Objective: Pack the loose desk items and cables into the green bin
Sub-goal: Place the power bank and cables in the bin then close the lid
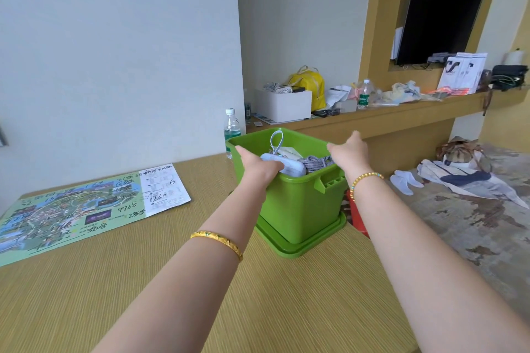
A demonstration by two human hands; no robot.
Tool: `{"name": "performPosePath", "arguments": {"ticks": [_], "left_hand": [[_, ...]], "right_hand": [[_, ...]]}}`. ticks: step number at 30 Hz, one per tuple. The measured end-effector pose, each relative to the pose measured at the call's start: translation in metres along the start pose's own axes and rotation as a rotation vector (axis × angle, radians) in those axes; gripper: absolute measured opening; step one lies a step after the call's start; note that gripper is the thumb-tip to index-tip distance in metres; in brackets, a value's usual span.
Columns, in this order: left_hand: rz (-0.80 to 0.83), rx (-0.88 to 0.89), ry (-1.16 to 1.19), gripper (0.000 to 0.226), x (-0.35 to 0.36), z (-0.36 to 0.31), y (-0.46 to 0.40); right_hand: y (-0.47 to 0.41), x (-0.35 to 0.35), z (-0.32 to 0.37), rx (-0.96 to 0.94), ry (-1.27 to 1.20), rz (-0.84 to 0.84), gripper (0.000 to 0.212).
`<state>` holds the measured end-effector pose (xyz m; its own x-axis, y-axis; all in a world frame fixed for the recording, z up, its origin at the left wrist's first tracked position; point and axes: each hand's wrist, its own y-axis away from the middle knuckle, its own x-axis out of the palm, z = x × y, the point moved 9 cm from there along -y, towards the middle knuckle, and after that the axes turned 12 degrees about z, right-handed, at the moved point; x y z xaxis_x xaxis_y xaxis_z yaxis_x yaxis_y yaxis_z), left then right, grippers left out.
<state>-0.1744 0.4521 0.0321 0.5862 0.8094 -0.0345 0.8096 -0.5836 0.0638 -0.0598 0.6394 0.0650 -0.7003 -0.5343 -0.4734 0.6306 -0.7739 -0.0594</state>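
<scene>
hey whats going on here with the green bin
A person is reaching both hands into the green bin on the desk. The left hand grips a white gadget inside it; the right hand hovers over the far rim, fingers out. A grey cable is already in the bin. A map lies on the desk beside it.
</scene>
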Motion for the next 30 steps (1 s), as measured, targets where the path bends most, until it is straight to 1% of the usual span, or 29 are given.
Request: {"name": "performPosePath", "arguments": {"ticks": [2, 3, 4, 6, 7, 10, 13, 16, 18, 20, 22, 27, 30], "left_hand": [[-0.014, 0.008, 0.082, 0.097, 0.002, 0.003, 0.001], [-0.02, 0.029, 0.124, 0.094, 0.003, 0.004, 0.002], [-0.025, 0.058, 0.168, 0.092, 0.004, 0.004, 0.003], [-0.026, 0.112, 0.239, 0.086, 0.001, 0.003, 0.002], [-0.015, 0.129, 0.261, 0.085, -0.001, 0.003, 0.001], [0.042, 0.18, 0.284, 0.087, -0.006, -0.004, 0.006], [0.051, 0.266, 0.267, 0.089, -0.018, -0.017, 0.021], [0.039, 0.371, 0.31, 0.081, -0.04, -0.038, 0.044], [0.023, 0.423, 0.331, 0.073, -0.058, -0.052, 0.065], [0.013, 0.437, 0.347, 0.077, -0.077, -0.057, 0.089], [-0.044, 0.39, 0.364, 0.084, -0.104, -0.05, 0.112], [-0.271, 0.265, 0.383, 0.079, -0.177, -0.009, 0.168], [-0.423, 0.21, 0.36, 0.081, -0.214, 0.015, 0.198]], "right_hand": [[0.002, 0.005, -0.019, 0.121, -0.389, 0.047, 0.058], [0.002, 0.01, -0.026, 0.171, -0.515, 0.084, 0.056], [0.003, 0.014, -0.031, 0.206, -0.579, 0.11, 0.052], [0.004, 0.018, -0.035, 0.227, -0.636, 0.124, 0.042], [0.005, 0.019, -0.035, 0.21, -0.662, 0.117, 0.041], [0.016, 0.017, -0.031, 0.134, -0.733, 0.053, 0.049], [0.03, 0.019, -0.013, 0.002, -0.823, 0.072, 0.044], [0.05, 0.021, 0.017, -0.099, -0.852, 0.117, 0.035], [0.065, 0.028, 0.033, -0.134, -0.886, 0.156, 0.034], [0.081, 0.043, 0.047, -0.152, -0.906, 0.199, 0.035], [0.099, 0.068, 0.06, -0.146, -0.907, 0.253, 0.034], [0.145, 0.148, 0.073, -0.079, -0.84, 0.372, 0.03], [0.168, 0.193, 0.075, -0.019, -0.764, 0.497, 0.032]]}}
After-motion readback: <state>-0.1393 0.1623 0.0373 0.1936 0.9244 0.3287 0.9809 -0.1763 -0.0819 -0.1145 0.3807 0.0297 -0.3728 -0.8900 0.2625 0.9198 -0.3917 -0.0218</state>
